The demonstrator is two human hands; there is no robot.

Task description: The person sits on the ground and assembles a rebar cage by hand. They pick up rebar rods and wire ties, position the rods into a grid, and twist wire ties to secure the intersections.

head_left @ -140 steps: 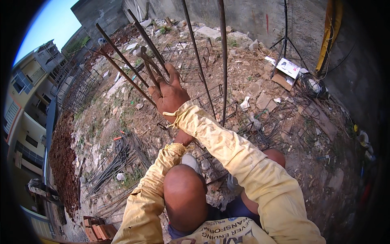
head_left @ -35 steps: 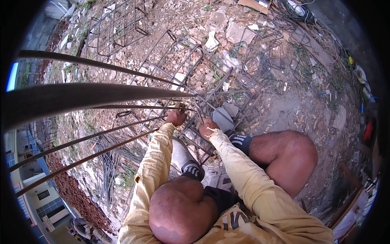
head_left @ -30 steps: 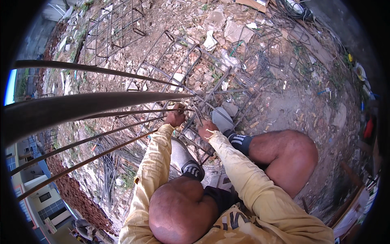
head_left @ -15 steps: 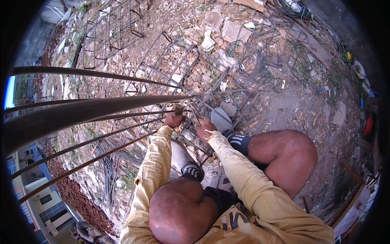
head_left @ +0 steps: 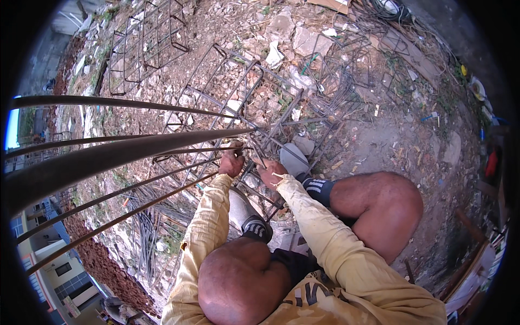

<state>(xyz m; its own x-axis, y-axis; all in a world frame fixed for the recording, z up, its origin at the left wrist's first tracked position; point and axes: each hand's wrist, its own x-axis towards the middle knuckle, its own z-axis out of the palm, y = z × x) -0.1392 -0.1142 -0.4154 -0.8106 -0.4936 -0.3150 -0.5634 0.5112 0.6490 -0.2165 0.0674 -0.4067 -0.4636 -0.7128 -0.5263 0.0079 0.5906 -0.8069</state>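
Observation:
Long steel bars [head_left: 135, 147] run in from the left and meet a cage of bent rebar in front of me. At that joint, my left hand [head_left: 232, 161] is closed, its fingertips against a bar; whatever it pinches is too small to make out. Close by on its right, my right hand [head_left: 270, 174] grips a thin dark metal tool [head_left: 259, 154] that looks like pincers, pointing at the joint. The hands are a small gap apart. My two feet in grey shoes [head_left: 294, 160] stand within and beside the cage, and my knees are bent.
More rebar cages [head_left: 149, 49] lie on the rubble at the far left. Loose wire and thin rods [head_left: 146, 238] lie left of me, with tangled stirrups [head_left: 352, 81] at the far right. A coil of cable [head_left: 387, 10] and boards [head_left: 406, 59] are at the back.
My left hand has turned slightly at the joint, its wrist a little lower. The right hand has shifted slightly left with its tool. The view has tilted a little.

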